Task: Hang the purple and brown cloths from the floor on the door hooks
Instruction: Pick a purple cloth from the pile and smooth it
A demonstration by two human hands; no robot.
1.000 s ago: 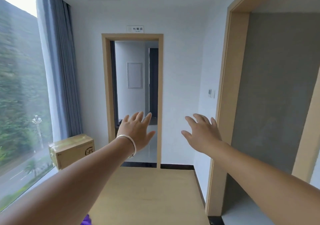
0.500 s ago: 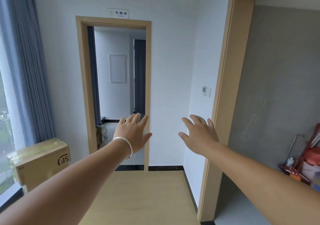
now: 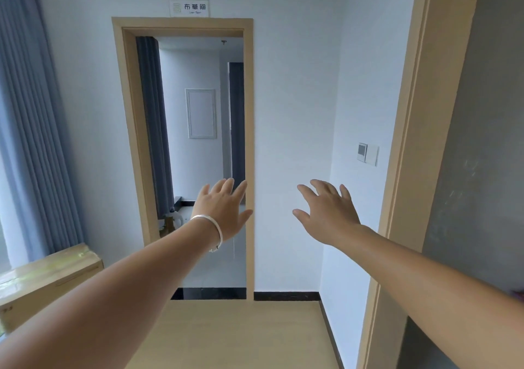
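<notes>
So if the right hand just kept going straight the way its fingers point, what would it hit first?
Probably the white wall between the two door frames. The right hand is open, holds nothing, and its fingers point up and forward at that wall. Nothing shows in between, though depth is hard to judge.

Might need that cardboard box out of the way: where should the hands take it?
One hand on each short end of the cardboard box, coming from the room side: it lies flat, long, too broad for one hand. Its left end is out of frame.
</notes>
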